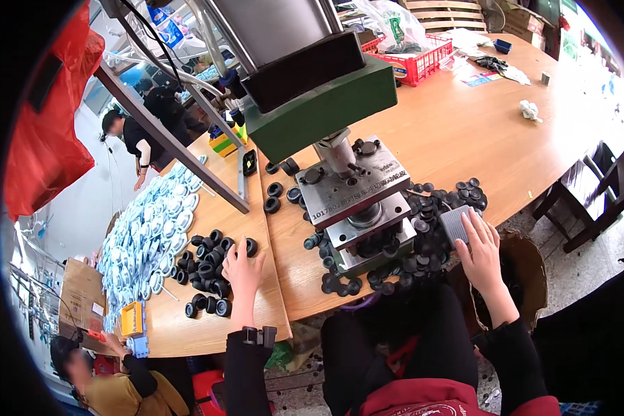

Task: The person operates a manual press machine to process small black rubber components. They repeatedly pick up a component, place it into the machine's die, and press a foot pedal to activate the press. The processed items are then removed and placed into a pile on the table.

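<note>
Hands spread: left hand (243, 267) on black rubber rings (208, 267), right hand (480, 253) on grey pedal (456, 223).

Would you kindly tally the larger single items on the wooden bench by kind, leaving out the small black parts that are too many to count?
Press machine: 1
Grey pedal switch under the right hand: 1
Red plastic basket: 1
Orange box: 1
Total: 4
The left hand rests at the pile of black rubber rings.
</note>
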